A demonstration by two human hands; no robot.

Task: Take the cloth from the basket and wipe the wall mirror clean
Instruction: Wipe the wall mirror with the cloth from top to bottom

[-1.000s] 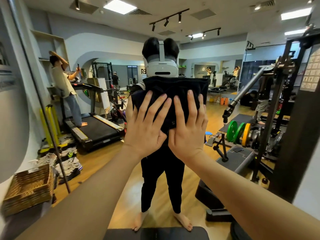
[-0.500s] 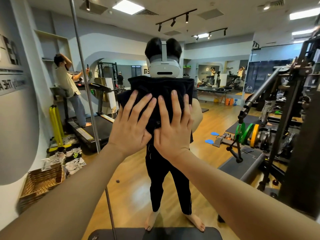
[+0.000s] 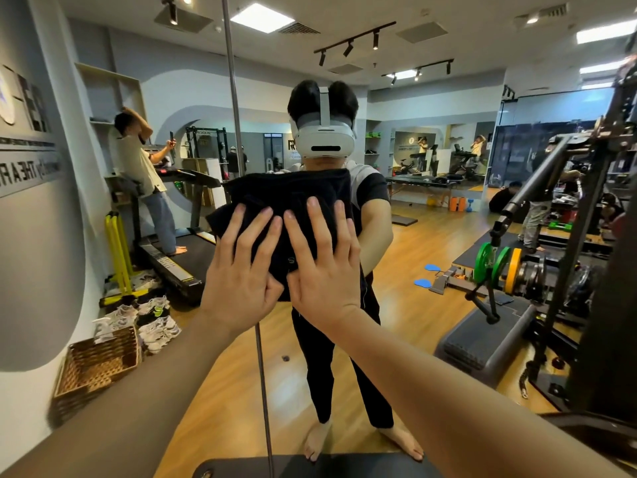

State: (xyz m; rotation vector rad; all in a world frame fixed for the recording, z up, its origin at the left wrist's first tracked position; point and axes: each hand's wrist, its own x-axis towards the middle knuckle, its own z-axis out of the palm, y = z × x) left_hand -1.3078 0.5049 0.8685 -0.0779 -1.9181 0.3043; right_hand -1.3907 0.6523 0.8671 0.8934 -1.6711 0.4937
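The wall mirror (image 3: 431,257) fills nearly the whole view, its glass split by a vertical seam (image 3: 238,139) that runs just left of the hands and passes behind the left palm. Reflected in it is a gym floor with a treadmill (image 3: 172,250) on the left and weight plates (image 3: 496,262) on the right. Low at the left sits the wicker basket (image 3: 98,365), well apart from the hands and holding no cloth that can be seen. The dark cloth (image 3: 293,198) is spread flat on the glass at about chest height, wider than tall, its long axis running left to right and its bulk lying above and beyond the fingertips. Both hands are laid on its lower half side by side, thumbs touching or nearly so: the left hand (image 3: 241,270) and the right hand (image 3: 324,267) are each flat with fingers straight and fanned, pressing the cloth against the mirror rather than pinching it. Neither hand is clearly nearer; the cloth lies centred under both, with a loose fold sticking out past the left fingers. By my judgement the wiping is under way, and the next stroke depends on keeping both palms flat so the cloth slides across the seam without bunching.
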